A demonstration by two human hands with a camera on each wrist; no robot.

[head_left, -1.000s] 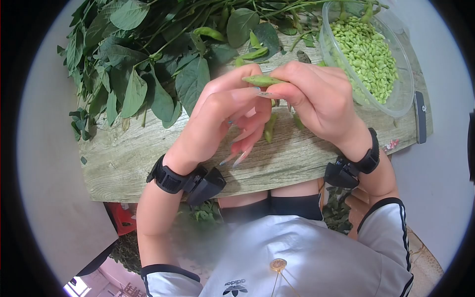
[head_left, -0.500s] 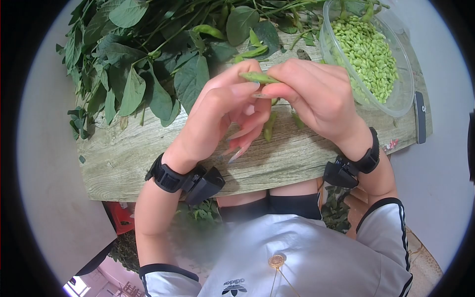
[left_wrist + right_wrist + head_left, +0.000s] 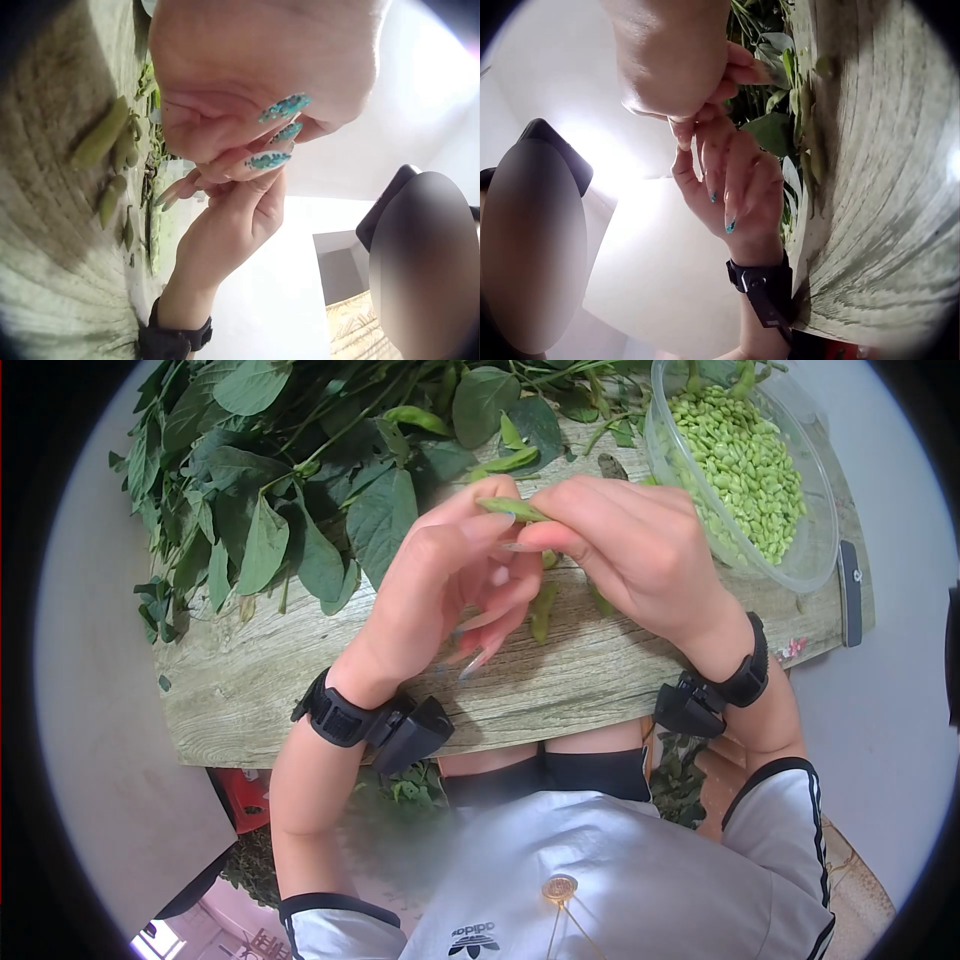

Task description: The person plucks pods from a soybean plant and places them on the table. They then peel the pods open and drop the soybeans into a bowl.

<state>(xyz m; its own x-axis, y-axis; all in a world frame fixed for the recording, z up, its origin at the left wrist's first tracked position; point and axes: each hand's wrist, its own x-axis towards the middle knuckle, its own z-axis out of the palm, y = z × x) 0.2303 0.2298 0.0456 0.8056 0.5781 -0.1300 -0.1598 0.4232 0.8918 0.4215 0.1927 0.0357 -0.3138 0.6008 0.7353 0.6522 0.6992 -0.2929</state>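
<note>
Both hands meet over the table, with a green soybean pod [image 3: 512,509] between them. In the head view, the right hand [image 3: 635,555] pinches the pod's right end between thumb and curled index finger. The left hand [image 3: 425,575] holds the other end with thumb and index finger, its remaining fingers hanging loosely below. Seen from the left wrist, the left hand [image 3: 255,82] and the right hand [image 3: 229,229] hide the pod. Beneath the hands, loose pods [image 3: 543,612] lie on the wooden tabletop [image 3: 300,700].
A clear plastic tub [image 3: 655,450] of shelled green beans [image 3: 735,470] stands at the right. Leafy soybean stalks [image 3: 290,470] are heaped across the back left, more pods [image 3: 505,463] beside them. A dark flat object [image 3: 850,595] lies at the right table edge.
Both hands and the pod have shifted slightly left and toward the back of the table. The two-handed hold on the pod looks the same.
</note>
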